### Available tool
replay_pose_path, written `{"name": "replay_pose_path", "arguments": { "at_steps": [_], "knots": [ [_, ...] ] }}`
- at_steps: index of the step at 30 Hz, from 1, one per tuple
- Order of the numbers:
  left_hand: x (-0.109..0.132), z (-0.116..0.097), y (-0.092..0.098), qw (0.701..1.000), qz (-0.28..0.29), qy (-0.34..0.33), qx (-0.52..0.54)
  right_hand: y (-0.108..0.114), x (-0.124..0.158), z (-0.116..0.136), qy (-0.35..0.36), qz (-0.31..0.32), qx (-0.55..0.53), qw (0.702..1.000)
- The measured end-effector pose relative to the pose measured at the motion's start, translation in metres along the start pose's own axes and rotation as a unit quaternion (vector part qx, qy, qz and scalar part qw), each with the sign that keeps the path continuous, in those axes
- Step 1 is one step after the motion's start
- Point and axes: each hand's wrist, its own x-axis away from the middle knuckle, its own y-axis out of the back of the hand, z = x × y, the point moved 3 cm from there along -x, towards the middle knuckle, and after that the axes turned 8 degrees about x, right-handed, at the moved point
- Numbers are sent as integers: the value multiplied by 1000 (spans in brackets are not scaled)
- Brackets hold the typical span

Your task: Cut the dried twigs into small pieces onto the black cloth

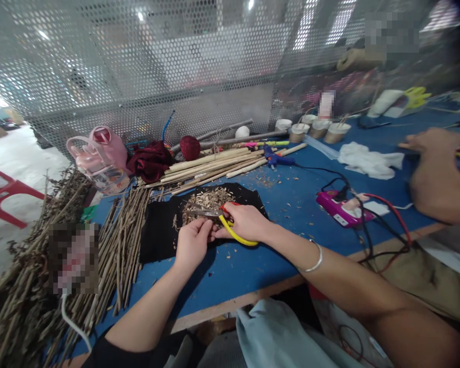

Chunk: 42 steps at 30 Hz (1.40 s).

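My right hand [244,221] is closed round a pair of shears with red and yellow handles [230,226], its blades pointing left over a black cloth [161,230]. My left hand [192,242] is closed just beside the blades, fingers pinched on something small I cannot make out. A heap of wood chips [207,198] lies on the cloth right behind the blades. A silver bangle [315,259] circles my right wrist.
Bundles of dry twigs [115,245] lie at the left on the blue table [283,204], with longer peeled sticks [214,163] behind. A pink bottle [103,153], dark red cloth [150,161], a blue glue gun [276,158], a pink device with wires [339,209] and small cups [322,130] stand around. Another person's arm [437,174] rests at the right.
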Motion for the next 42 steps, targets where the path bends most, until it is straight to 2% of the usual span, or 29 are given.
{"name": "replay_pose_path", "arguments": {
  "at_steps": [6, 10, 14, 17, 22, 28, 34, 42],
  "knots": [
    [1, -1, -1, 999, 15, -21, -26, 0, 3, 3, -9, 12, -1, 1000],
    [-1, -2, -1, 1000, 25, -12, -13, -2, 1, 0, -17, 19, -10, 1000],
    [-3, -4, 2, 1000, -3, -9, 28, 2, -1, -4, -22, -21, -21, 999],
    [-4, -5, 3, 997, -22, -8, 74, 8, -1, -6, 1, -70, -49, 996],
    [-2, -7, 4, 995, -26, -15, 91, 11, -1, -12, 11, -126, -72, 989],
    [-1, -8, 3, 999, -16, -22, 42, 5, -2, -9, 21, -109, -97, 989],
    [-5, -5, 5, 995, -24, -53, 80, 4, 0, -4, 28, -103, -113, 988],
    [-4, -8, 6, 995, -34, -50, 82, -1, -2, -7, 45, -125, -103, 986]
  ]
}}
